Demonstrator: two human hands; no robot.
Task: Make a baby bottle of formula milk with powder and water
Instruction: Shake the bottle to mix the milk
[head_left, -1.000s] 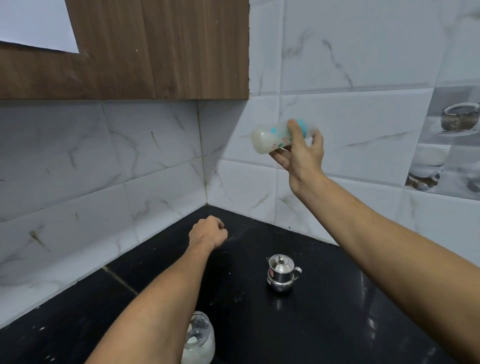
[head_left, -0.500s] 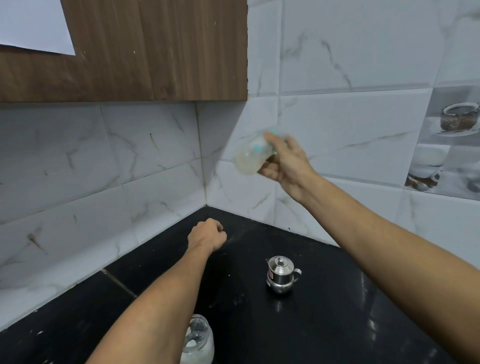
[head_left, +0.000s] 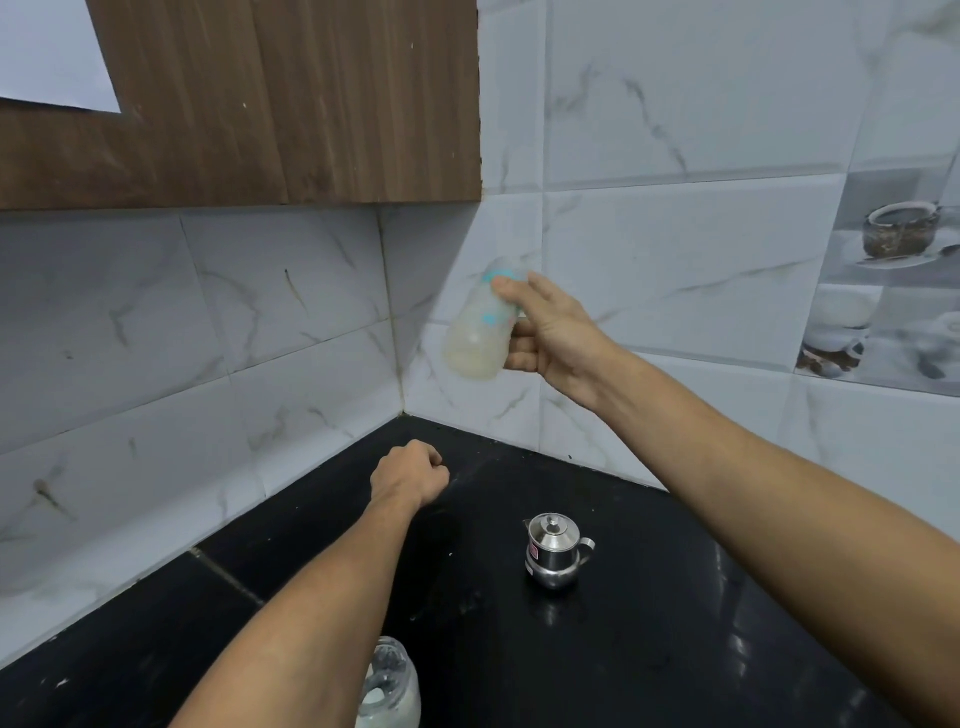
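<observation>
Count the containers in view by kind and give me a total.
baby bottle: 1, gripped in the right hand
steel lidded jug: 1, standing on the black counter
powder jar: 1, at the bottom edge
Total: 3

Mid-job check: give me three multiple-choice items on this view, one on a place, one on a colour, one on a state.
1. Where is the lidded steel pot?
A. On the black counter
B. Held in the air
C. In a sink

2. What colour are the marks on the baby bottle?
A. Red
B. Turquoise
C. Black

3. What is the left hand doing?
A. Gripping the pot's handle
B. Holding the bottle
C. Curled in a fist, holding nothing

Answers: 1 A, it stands on the counter. 2 B, turquoise patches show beside the right hand's fingers. 3 C, its curled fingers are empty.
</observation>
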